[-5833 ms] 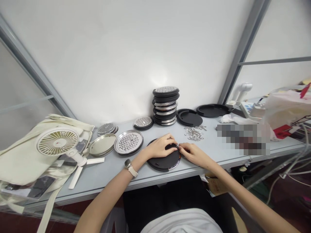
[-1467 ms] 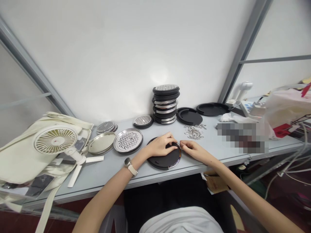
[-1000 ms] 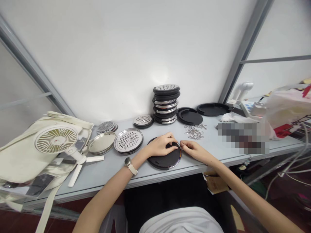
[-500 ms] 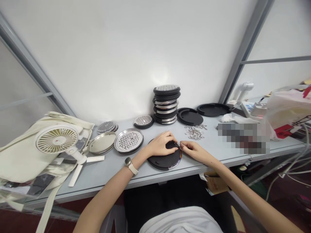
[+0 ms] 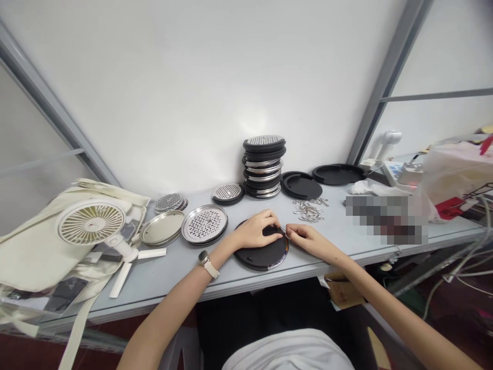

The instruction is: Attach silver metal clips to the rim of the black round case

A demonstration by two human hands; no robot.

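Work on the black disc looks unfinished: it lies near the workbench's front edge, while a stack stands by the back edge and loose clips lie heaped between. The left hand curls over the disc — its grip I cannot tell — while the right hand pinches a thin metal piece.

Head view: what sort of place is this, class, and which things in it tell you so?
Probably a small assembly workplace: a bench bearing a stack of discs, a loose pile of metal clips, and a black disc under the left hand.
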